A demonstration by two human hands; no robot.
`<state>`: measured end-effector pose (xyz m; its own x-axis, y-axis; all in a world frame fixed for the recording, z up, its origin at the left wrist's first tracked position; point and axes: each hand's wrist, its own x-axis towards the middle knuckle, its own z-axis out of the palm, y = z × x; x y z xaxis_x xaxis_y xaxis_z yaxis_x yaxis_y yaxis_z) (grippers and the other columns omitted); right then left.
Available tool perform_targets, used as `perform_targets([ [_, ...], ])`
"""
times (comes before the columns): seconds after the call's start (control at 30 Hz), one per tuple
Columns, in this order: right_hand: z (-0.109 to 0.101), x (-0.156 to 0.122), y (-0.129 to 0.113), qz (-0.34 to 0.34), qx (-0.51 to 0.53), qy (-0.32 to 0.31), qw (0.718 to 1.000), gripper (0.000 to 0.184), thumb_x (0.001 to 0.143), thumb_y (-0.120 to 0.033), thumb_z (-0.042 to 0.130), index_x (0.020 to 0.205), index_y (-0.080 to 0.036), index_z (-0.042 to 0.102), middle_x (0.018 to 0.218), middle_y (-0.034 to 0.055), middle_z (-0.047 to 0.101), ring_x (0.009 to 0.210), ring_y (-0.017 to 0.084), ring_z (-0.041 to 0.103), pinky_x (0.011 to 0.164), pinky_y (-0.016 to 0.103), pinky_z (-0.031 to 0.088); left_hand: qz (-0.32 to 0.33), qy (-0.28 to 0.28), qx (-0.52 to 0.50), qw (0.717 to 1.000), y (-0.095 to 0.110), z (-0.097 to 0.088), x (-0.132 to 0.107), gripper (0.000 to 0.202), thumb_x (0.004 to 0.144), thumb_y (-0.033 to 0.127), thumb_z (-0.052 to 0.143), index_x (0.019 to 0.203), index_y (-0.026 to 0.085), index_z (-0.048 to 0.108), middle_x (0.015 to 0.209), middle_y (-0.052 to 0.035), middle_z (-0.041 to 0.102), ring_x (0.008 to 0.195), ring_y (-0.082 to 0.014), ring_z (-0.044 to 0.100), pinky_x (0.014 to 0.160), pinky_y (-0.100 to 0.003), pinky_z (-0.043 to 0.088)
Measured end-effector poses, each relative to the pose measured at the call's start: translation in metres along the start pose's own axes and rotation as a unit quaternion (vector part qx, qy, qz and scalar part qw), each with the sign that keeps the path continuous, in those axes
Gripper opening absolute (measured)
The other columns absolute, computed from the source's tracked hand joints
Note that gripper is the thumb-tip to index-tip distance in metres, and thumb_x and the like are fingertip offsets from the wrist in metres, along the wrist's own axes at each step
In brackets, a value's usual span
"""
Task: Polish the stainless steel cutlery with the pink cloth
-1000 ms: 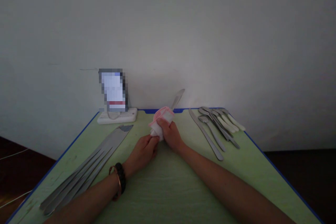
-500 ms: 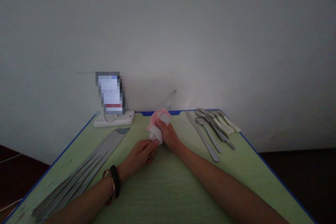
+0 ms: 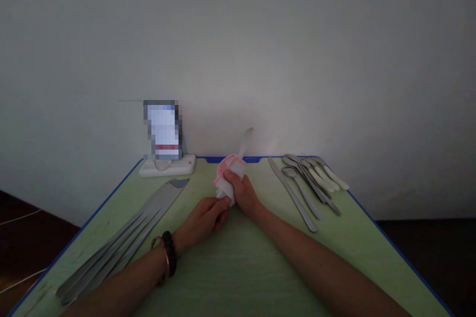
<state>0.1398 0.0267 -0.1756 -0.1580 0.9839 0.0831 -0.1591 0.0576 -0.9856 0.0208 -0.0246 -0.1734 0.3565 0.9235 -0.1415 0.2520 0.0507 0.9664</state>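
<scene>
Between my hands is a white cloth (image 3: pixel 225 188) with a pink edge, wrapped around a table knife. The knife's pale blade (image 3: pixel 246 141) sticks out of the cloth's top, tilted up and slightly right. My right hand (image 3: pixel 245 192) is closed around the cloth from the right side. At the lower end of the bundle, my left hand (image 3: pixel 207 214) is closed in a pinch on the knife's other end, which is hidden by fingers and cloth. A dark bracelet (image 3: pixel 169 252) circles my left wrist.
Several flat metal knives (image 3: pixel 143 225) lie fanned at left. To the right lie a single knife (image 3: pixel 292 195), a spoon (image 3: pixel 303 193) and a group of spoons and other cutlery (image 3: pixel 316 178), some pale-handled. A blurred phone (image 3: pixel 163 129) stands on a white base (image 3: pixel 167 167). The blue-edged green table (image 3: pixel 230 267) meets a wall.
The whole view has shifted slightly, so things appear a little farther right. Both hands keep their hold on the cloth and knife, with hardly any change in grip.
</scene>
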Motion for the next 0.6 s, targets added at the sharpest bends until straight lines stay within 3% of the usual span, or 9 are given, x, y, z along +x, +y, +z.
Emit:
perform_targets([
  [0.13,-0.001,0.002,0.002,0.013,0.021,0.005,1.0,0.031,0.07,-0.045,0.055,0.058,-0.018,0.046,0.053,-0.0036,0.043,0.049,0.009,0.037,0.047,0.023,0.03,0.008,0.003,0.036,0.999,0.002,0.0,-0.001,0.051,0.085,0.056,0.034,0.052,0.019,0.043,0.042,0.006,0.039,0.041,-0.0086,0.033,0.046,-0.023,0.027],
  [0.33,-0.004,0.007,0.006,0.032,0.077,0.047,0.995,0.034,0.07,-0.05,0.054,0.057,-0.019,0.046,0.05,-0.003,0.045,0.046,0.01,0.038,0.045,0.024,0.031,0.023,-0.036,0.072,0.996,0.002,-0.003,-0.003,0.056,0.085,0.058,0.033,0.046,0.019,0.041,0.04,0.0059,0.037,0.04,-0.0077,0.031,0.044,-0.022,0.027],
  [0.47,-0.003,0.002,0.002,0.015,0.05,0.006,0.999,0.035,0.071,-0.05,0.054,0.057,-0.02,0.045,0.051,-0.0036,0.043,0.047,0.009,0.036,0.046,0.023,0.03,-0.004,-0.064,0.056,0.996,0.004,-0.005,-0.005,0.053,0.08,0.057,0.039,0.045,0.019,0.046,0.038,0.0047,0.039,0.037,-0.0083,0.033,0.041,-0.022,0.026],
  [0.6,0.001,-0.004,-0.002,-0.003,0.018,-0.024,1.0,0.034,0.072,-0.048,0.053,0.058,-0.019,0.045,0.053,-0.0037,0.042,0.049,0.009,0.036,0.047,0.023,0.031,-0.02,-0.056,0.048,0.997,0.006,-0.003,-0.006,0.053,0.082,0.056,0.035,0.049,0.018,0.05,0.04,0.0037,0.043,0.037,-0.0086,0.034,0.041,-0.022,0.027],
])
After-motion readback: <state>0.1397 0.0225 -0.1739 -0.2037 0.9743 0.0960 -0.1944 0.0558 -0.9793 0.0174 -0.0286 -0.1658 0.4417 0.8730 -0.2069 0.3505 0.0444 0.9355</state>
